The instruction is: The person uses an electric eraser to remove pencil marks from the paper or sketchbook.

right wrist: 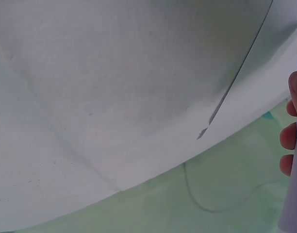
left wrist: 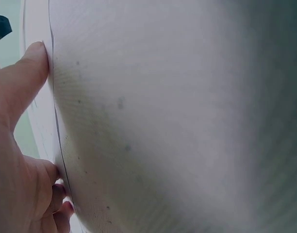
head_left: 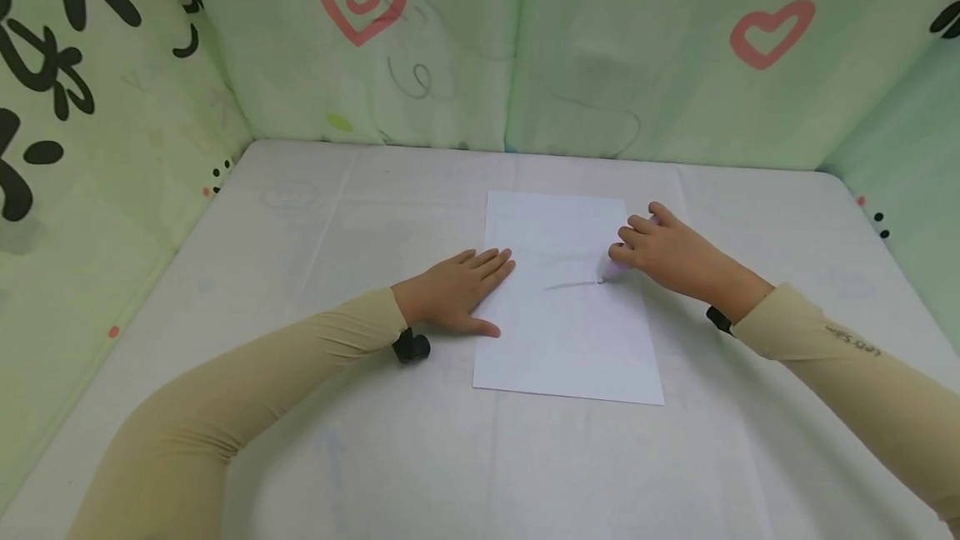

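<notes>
A white sheet of paper (head_left: 562, 357) lies on the table. My left hand (head_left: 457, 292) rests flat on its left edge, fingers stretched over the paper and thumb spread apart. In the left wrist view the thumb (left wrist: 27, 73) touches the sheet beside its edge. My right hand (head_left: 667, 252) grips a light purple pen (head_left: 613, 268) at the sheet's right side, the tip on the paper. A thin grey line (head_left: 570, 285) runs left from that tip. In the right wrist view fingertips (right wrist: 288, 136) curl round the thick pen barrel (right wrist: 290, 194).
A pale cloth (head_left: 360, 457) covers the table under the paper. Green curtains (head_left: 600, 48) with pink hearts and black marks stand behind the far edge and at both sides. Each wrist carries a small black device (head_left: 411, 346).
</notes>
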The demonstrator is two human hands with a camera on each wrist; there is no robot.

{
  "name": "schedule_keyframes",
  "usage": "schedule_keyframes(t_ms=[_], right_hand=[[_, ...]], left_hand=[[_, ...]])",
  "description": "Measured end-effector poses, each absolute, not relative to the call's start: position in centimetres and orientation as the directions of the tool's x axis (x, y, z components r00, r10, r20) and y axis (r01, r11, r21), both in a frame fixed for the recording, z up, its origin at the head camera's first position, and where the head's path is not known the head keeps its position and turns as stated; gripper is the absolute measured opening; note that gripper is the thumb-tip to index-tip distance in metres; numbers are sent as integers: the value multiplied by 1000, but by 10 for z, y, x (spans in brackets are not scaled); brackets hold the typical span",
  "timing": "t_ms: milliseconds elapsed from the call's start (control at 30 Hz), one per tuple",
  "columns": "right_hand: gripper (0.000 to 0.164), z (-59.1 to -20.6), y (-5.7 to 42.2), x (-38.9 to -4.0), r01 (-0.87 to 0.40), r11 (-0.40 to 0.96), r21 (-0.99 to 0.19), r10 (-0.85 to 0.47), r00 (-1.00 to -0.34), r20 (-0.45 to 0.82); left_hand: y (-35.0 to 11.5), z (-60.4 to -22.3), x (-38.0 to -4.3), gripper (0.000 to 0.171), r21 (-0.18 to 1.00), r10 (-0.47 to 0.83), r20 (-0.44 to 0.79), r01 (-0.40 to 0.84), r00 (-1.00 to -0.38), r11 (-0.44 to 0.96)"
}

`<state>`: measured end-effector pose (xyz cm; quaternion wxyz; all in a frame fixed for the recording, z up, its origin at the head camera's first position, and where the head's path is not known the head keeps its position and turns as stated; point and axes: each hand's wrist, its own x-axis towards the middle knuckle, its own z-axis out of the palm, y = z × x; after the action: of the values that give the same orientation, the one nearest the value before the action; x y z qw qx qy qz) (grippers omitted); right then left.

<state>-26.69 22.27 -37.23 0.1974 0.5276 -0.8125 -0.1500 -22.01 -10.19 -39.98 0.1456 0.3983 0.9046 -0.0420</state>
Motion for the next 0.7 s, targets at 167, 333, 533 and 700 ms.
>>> schedule_keyframes(t_ms=[167,333,533,700], right_hand=[[37,-373,222,-267,-806,405,433,-914,-375,156],[38,-371,222,-267,-796,403,452,-913,-383,142],[40,-368,223,-267,-804,391,448,-918,-377,125],[39,-369,224,-268,-792,411,451,-909,-396,133]], left_hand=[[-103,-400,-220,96,39,713,-290,736,-638,675],[-102,-400,-220,96,36,715,-288,739,-637,673],[-102,-399,-221,96,46,716,-289,737,-636,674],[-102,-398,-220,96,37,709,-290,733,-643,680]])
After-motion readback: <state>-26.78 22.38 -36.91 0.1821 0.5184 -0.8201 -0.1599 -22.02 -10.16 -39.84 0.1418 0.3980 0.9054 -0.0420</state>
